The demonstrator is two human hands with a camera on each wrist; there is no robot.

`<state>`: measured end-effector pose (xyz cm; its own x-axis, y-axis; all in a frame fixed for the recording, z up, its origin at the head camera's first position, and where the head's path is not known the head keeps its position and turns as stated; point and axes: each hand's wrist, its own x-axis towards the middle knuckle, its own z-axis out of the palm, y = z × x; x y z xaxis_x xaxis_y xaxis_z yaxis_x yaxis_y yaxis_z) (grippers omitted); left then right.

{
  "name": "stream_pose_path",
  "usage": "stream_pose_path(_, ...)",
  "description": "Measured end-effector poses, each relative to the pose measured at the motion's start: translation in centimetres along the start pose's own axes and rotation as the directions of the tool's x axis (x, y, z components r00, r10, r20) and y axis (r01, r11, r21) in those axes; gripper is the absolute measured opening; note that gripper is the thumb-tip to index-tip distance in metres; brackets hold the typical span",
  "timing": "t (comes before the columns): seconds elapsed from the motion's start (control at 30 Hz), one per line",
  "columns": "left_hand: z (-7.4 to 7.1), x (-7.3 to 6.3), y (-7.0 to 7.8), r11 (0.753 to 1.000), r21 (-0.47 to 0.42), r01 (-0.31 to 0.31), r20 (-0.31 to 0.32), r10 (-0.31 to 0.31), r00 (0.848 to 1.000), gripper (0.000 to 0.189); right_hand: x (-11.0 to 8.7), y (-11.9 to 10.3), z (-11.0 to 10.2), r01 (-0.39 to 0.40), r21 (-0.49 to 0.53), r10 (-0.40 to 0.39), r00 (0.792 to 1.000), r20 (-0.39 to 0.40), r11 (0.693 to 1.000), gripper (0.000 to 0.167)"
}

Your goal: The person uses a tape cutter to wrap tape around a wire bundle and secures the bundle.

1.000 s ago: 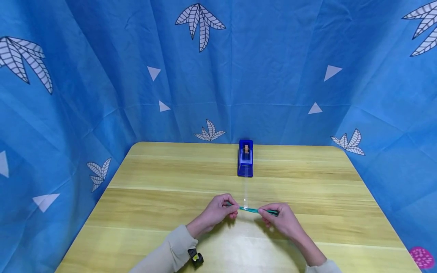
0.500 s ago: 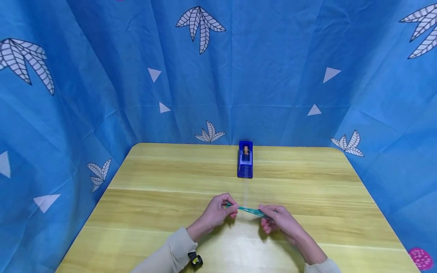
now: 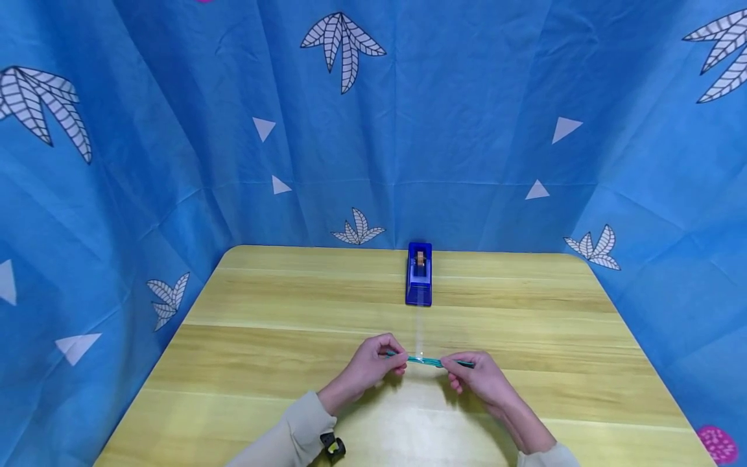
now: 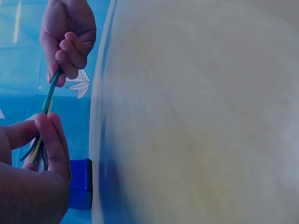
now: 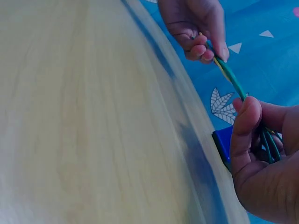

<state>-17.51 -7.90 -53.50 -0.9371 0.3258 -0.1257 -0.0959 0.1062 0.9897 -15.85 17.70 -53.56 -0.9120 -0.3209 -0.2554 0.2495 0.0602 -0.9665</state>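
Note:
A thin bundle of green and yellow wires [image 3: 430,362] is stretched between my two hands above the table. My left hand [image 3: 373,360] pinches its left end between thumb and fingertips; loose wire ends [image 4: 36,150] poke out past the fingers in the left wrist view. The right end is pinched by my right hand [image 3: 481,379], with several green wires [image 5: 270,144] running on under the palm in the right wrist view. A clear tape strip [image 3: 419,334] reaches from the blue tape dispenser [image 3: 419,288] to the bundle, meeting it between the hands.
The dispenser stands at the far edge of the wood-grain table [image 3: 280,292], straight ahead of the hands. Blue patterned curtain [image 3: 467,130] hangs behind the table and along both sides. A small black device [image 3: 333,447] sits at the left sleeve.
Half a second ago my right fingers were looser and the wires fanned out near them; now they pinch the bundle, which lies narrower. The left hand stays nearly in place.

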Motion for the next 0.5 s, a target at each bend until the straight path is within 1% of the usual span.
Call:
stream_pose_path(0.13,0.02,0.08,0.04,0.999,-0.023,0.046,0.02,-0.046,0.999,0.015,0.0,0.0,0.09,0.005,-0.03,-0.006,1.0,-0.021,1.0,0.031)
stream_pose_path(0.3,0.07,0.26,-0.08,0.996,-0.049,0.074,0.058,-0.071,0.996,0.024,-0.08,-0.15,0.16,0.043,-0.072,-0.046,0.998,-0.042,0.996,0.033)
stream_pose_path(0.4,0.1,0.4,-0.21,0.993,-0.079,0.09,0.071,-0.084,0.994,0.022,-0.03,-0.17,0.16,0.065,-0.103,-0.07,0.997,-0.045,0.993,0.033)
stream_pose_path(0.5,0.13,0.54,-0.41,0.991,-0.101,0.087,0.066,-0.081,0.995,0.017,0.01,-0.14,0.16,0.075,-0.126,-0.081,0.996,-0.046,0.989,0.033)
